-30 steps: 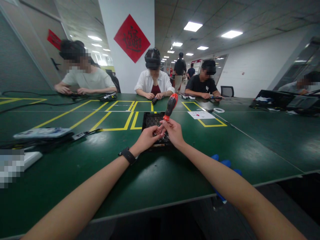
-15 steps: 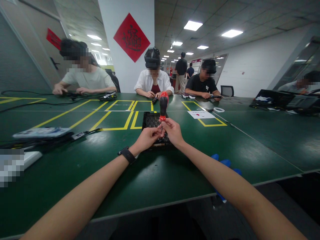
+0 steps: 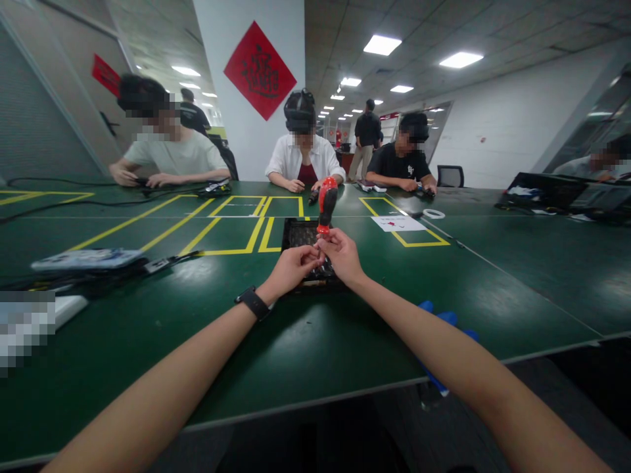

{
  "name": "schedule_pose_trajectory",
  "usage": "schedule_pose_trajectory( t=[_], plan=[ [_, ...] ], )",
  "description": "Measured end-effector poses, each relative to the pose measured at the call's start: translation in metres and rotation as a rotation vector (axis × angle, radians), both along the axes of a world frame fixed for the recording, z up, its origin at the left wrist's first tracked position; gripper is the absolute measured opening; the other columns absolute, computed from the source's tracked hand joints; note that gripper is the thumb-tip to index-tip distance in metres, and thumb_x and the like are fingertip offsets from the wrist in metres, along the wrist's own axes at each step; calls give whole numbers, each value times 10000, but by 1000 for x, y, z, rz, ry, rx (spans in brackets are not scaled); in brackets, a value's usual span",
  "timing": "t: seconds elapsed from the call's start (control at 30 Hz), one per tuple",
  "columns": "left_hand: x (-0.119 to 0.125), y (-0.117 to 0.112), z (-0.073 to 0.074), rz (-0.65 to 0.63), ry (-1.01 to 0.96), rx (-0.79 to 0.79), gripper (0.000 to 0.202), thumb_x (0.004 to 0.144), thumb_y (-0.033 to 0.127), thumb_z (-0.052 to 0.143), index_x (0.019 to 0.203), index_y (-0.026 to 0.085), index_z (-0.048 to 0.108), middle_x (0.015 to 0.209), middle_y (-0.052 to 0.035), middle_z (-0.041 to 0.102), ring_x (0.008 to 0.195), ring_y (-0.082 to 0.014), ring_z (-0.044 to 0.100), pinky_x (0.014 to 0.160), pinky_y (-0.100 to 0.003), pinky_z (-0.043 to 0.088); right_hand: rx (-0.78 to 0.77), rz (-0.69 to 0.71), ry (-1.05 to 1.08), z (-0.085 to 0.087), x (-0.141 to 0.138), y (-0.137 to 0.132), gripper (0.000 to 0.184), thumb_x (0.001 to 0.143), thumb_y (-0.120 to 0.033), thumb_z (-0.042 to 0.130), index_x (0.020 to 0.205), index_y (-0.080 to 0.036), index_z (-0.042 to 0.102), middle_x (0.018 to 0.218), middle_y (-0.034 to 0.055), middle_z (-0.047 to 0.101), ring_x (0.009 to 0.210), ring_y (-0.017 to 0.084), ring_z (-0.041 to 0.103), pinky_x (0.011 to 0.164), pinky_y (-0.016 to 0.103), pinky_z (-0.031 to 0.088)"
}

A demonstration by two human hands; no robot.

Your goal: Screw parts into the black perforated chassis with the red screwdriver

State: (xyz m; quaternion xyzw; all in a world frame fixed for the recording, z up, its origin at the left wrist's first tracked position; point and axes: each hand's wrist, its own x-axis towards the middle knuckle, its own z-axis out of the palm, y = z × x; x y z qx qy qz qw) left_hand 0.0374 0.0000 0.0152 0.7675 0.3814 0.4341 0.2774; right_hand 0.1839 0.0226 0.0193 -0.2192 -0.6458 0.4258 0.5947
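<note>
A red and black screwdriver [image 3: 326, 203] stands nearly upright, handle up, over a black tray-like device [image 3: 296, 238] on the green table [image 3: 305, 341]. My right hand [image 3: 341, 256] pinches the screwdriver just below its red collar. My left hand [image 3: 290, 268], with a dark band on the wrist, is closed beside it, fingertips meeting the right hand at the shaft. What the left fingers pinch is hidden.
Yellow tape rectangles [image 3: 236, 230] mark the table. A flat device with cables [image 3: 89, 260] lies at the left, a white sheet [image 3: 398, 223] and a tape ring [image 3: 432, 213] at the right. A blue object [image 3: 444, 322] shows under my right forearm. Several people sit across the table.
The screwdriver handle swung from leaning right to nearly upright. Both hands stayed together over the tray. A person at the back walked a little.
</note>
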Motion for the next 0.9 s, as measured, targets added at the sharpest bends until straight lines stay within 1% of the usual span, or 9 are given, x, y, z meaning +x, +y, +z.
schedule_pose_trajectory(
  t=[0.17,0.3,0.47,0.6,0.67,0.8,0.9],
  plan=[
    [-1,2,-2,51,26,18,233,761,355,615,827,133,629,712,-23,659,612,-123,575,583,-220,422,48,-90,-22,3,0,-3,234,749,-363,647,853,-173,555,754,-13,580,661,87,561,609,215,468],
    [-1,2,-3,45,24,12,261,765,383,609,833,132,629,723,-27,660,607,-124,569,587,-228,422,46,-118,-15,4,1,-5,241,732,-359,663,817,-180,525,743,-22,561,661,86,554,616,216,472],
    [-1,2,-3,59,32,24,293,758,414,613,816,129,642,716,-21,653,595,-116,542,589,-227,409,9,-87,13,3,0,-4,282,727,-387,663,829,-187,493,724,-32,553,614,80,561,591,219,481],
    [-1,2,-3,68,35,26,297,736,418,639,802,128,637,667,-4,621,579,-110,514,571,-220,388,27,-65,28,2,-1,-3,271,726,-363,671,829,-185,494,722,-35,561,623,82,588,608,224,493],
    [-1,1,-2,77,38,27,291,729,411,647,791,128,624,649,5,601,576,-109,505,565,-216,384,32,-53,27,3,-1,-4,266,730,-354,671,838,-185,497,709,-37,563,613,84,593,586,217,491],
    [0,0,-1,69,47,59,253,775,378,600,780,125,600,686,-2,597,616,-114,514,596,-219,399,0,-24,37,3,-2,-4,302,718,-375,677,877,-185,504,705,-35,570,586,87,587,493,195,467],
    [1,0,-2,55,70,112,268,815,380,549,815,118,603,745,-23,611,661,-127,525,637,-233,411,-34,-11,24,3,-1,-4,318,725,-395,668,907,-178,523,740,-12,615,619,99,608,514,203,494]
  ],
)
